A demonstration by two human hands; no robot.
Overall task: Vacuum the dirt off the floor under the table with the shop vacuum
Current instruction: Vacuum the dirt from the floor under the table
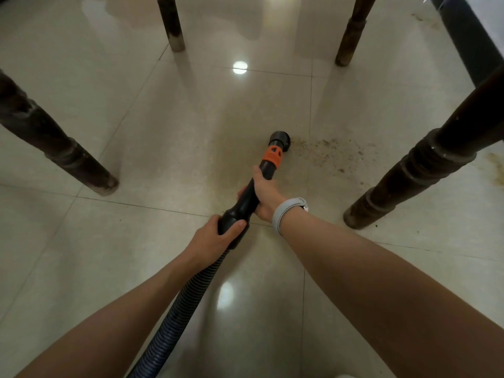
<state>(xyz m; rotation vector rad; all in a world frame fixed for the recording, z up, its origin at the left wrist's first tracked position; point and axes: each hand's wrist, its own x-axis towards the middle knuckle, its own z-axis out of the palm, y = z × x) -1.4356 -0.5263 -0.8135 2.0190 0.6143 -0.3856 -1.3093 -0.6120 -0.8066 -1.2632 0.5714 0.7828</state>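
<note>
Both hands hold a black vacuum wand [246, 199] with an orange collar [271, 156]. My left hand [210, 241] grips the wand's rear cuff, where the ribbed dark hose [174, 317] joins it. My right hand [263, 195], a grey band on its wrist, grips the wand further forward, just behind the orange collar. The round black brush nozzle [280, 137] rests on the glossy cream tile floor [169, 148]. A patch of brown dirt [332, 154] lies directly to the right of the nozzle, spreading toward the right table leg.
Four dark wooden table legs surround the spot: near left [68, 156], near right [409, 175], far left [171, 25], far right [351, 34]. More dirt stains lie at the far right [495, 167] and upper right [425, 20]. A dark panel [469, 42] runs along the upper right.
</note>
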